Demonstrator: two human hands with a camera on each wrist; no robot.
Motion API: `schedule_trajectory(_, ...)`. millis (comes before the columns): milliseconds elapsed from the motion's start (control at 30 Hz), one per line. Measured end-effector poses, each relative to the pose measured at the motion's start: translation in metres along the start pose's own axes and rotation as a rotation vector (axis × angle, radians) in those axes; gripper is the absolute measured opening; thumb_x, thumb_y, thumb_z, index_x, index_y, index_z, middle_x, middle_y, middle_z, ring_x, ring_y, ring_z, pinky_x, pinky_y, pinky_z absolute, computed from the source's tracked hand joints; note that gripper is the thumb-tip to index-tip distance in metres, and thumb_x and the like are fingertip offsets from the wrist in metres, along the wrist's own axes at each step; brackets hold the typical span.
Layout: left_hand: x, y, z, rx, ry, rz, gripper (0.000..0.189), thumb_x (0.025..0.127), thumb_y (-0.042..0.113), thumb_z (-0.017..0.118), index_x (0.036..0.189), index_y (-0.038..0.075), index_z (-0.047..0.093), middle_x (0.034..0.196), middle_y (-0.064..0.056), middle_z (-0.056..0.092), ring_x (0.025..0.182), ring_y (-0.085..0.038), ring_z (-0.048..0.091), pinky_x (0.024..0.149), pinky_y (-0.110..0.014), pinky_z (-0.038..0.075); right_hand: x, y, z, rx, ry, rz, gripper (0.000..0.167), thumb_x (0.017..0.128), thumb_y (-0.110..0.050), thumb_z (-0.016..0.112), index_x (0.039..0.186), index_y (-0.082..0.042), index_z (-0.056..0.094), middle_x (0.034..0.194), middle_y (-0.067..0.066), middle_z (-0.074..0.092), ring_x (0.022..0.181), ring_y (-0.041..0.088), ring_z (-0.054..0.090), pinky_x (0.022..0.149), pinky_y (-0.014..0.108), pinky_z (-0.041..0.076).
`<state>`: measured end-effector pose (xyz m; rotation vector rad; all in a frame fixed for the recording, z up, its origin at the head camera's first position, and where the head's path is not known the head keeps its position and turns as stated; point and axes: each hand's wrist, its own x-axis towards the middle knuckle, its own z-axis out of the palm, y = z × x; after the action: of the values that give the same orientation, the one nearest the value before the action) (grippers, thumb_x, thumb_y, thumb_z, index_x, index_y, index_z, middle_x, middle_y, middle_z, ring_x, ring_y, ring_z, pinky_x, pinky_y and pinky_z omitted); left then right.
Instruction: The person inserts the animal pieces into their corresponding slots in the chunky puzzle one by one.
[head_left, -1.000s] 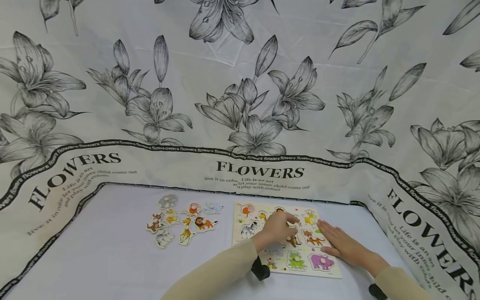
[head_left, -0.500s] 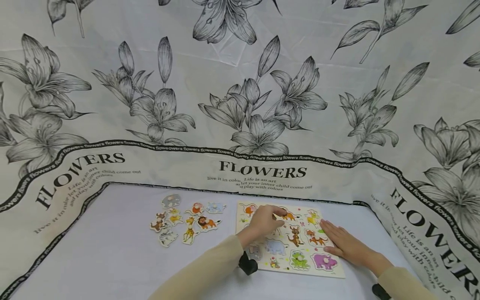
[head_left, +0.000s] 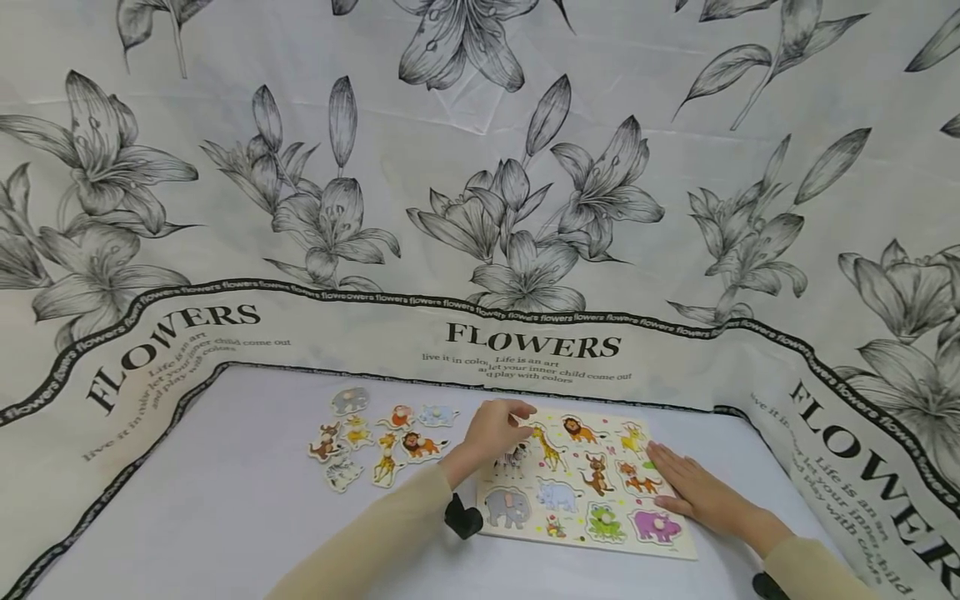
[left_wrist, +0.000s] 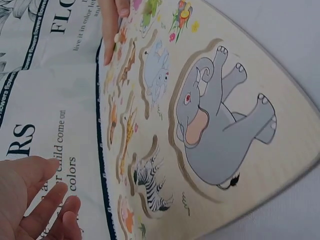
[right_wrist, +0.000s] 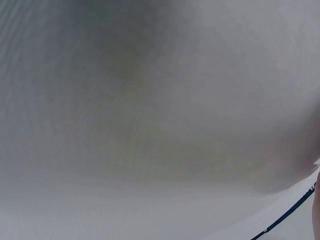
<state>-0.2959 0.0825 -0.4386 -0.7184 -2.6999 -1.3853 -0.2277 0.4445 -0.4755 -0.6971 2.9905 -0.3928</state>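
That board (left_wrist: 212, 212) might skid if the right hand (head_left: 703, 492), fingers straight, slips; left hand (head_left: 489, 432), loose-fingered, empty, is at the board's ten o'clock.

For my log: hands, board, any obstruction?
Left hand over far-left corner of puzzle board, holding no visible piece; right hand at right edge. Elephant recess unfilled, frog piece seated. Left hand hides that corner from head view.

From well back, the head view looks forward and down on the animal puzzle board (head_left: 576, 523); the left wrist view shares that board, sideways, from close by its elephant picture (left_wrist: 212, 145); the right wrist view faces a blurred pale surface (right_wrist: 165, 150), very near
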Motion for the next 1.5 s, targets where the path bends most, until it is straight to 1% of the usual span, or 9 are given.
schedule_trajectory(200,-0.004,-0.006,-0.016,0.008,0.034,-0.006,0.026,0.087,0.011,0.069,0.113,0.009,0.070,0.108,-0.009,0.072,0.086,-0.021,0.064,0.068,-0.022,0.047,-0.002,0.000,0.000,-0.003,0.009,-0.010,0.074,0.095,-0.042,0.053,0.148,0.003,0.028,0.152,0.029,0.028,0.125,-0.027,-0.016,0.098,-0.001,-0.016)
schedule_trajectory(367,-0.005,-0.015,-0.027,0.024,0.068,-0.028,0.026,0.087,0.014,0.070,0.112,0.009,0.071,0.107,-0.010,0.072,0.083,-0.017,0.063,0.067,-0.022,0.047,-0.003,0.002,0.000,-0.005,0.007,-0.009,0.075,0.095,-0.043,0.053,0.148,0.004,0.027,0.152,0.029,0.028,0.124,-0.028,-0.017,0.098,-0.002,-0.016)
schedule_trajectory(600,-0.009,-0.026,-0.042,0.030,0.133,-0.050,0.026,0.085,0.011,0.071,0.111,0.009,0.071,0.104,-0.009,0.072,0.084,-0.018,0.063,0.069,-0.024,0.048,-0.002,0.003,0.002,-0.032,0.020,-0.029,0.074,0.095,-0.042,0.053,0.147,0.005,0.028,0.150,0.030,0.030,0.124,-0.028,-0.018,0.099,-0.001,-0.016)
schedule_trajectory(700,-0.013,-0.031,-0.048,0.011,0.147,-0.055,0.028,0.085,0.010,0.071,0.112,0.008,0.070,0.105,-0.009,0.072,0.084,-0.018,0.063,0.071,-0.026,0.050,-0.002,0.002,0.001,-0.022,0.016,-0.032,0.074,0.095,-0.041,0.054,0.147,0.005,0.027,0.150,0.031,0.029,0.124,-0.028,-0.018,0.099,-0.002,-0.016)
schedule_trajectory(767,-0.015,-0.035,-0.052,0.012,0.156,-0.042,0.028,0.084,0.008,0.071,0.112,0.006,0.070,0.105,-0.011,0.071,0.083,-0.019,0.063,0.071,-0.027,0.050,-0.002,0.001,0.001,-0.012,0.010,-0.028,0.074,0.095,-0.041,0.053,0.148,0.005,0.027,0.150,0.031,0.029,0.124,-0.028,-0.018,0.098,-0.002,-0.016)
schedule_trajectory(867,-0.019,-0.041,-0.058,0.014,0.167,-0.045,0.028,0.084,0.009,0.071,0.112,0.006,0.070,0.105,-0.011,0.071,0.083,-0.019,0.063,0.070,-0.027,0.050,-0.002,0.000,0.001,-0.005,0.005,-0.024,0.074,0.096,-0.041,0.053,0.148,0.005,0.026,0.150,0.031,0.028,0.124,-0.029,-0.019,0.097,-0.002,-0.016)
schedule_trajectory(1067,-0.026,-0.052,-0.072,0.011,0.187,-0.063,0.028,0.084,0.009,0.072,0.112,0.006,0.070,0.104,-0.011,0.071,0.083,-0.020,0.064,0.067,-0.027,0.051,-0.002,0.000,0.001,-0.015,0.034,-0.057,0.072,0.096,-0.038,0.053,0.148,0.005,0.026,0.149,0.032,0.031,0.126,-0.027,-0.018,0.099,-0.002,-0.015)
schedule_trajectory(1233,-0.031,-0.060,-0.086,0.017,0.212,-0.099,0.028,0.084,0.010,0.071,0.112,0.008,0.070,0.104,-0.010,0.072,0.085,-0.019,0.064,0.068,-0.027,0.051,-0.002,0.000,0.001,-0.012,0.031,-0.051,0.072,0.096,-0.037,0.054,0.148,0.005,0.026,0.149,0.031,0.030,0.126,-0.028,-0.018,0.099,-0.002,-0.016)
schedule_trajectory(1500,-0.044,-0.074,-0.109,0.009,0.235,-0.139,0.031,0.085,0.009,0.071,0.115,0.005,0.069,0.107,-0.013,0.071,0.086,-0.021,0.064,0.070,-0.031,0.053,-0.001,0.002,0.003,-0.027,0.033,-0.061,0.072,0.096,-0.038,0.054,0.147,0.006,0.028,0.148,0.032,0.032,0.128,-0.026,-0.017,0.099,-0.001,-0.016)
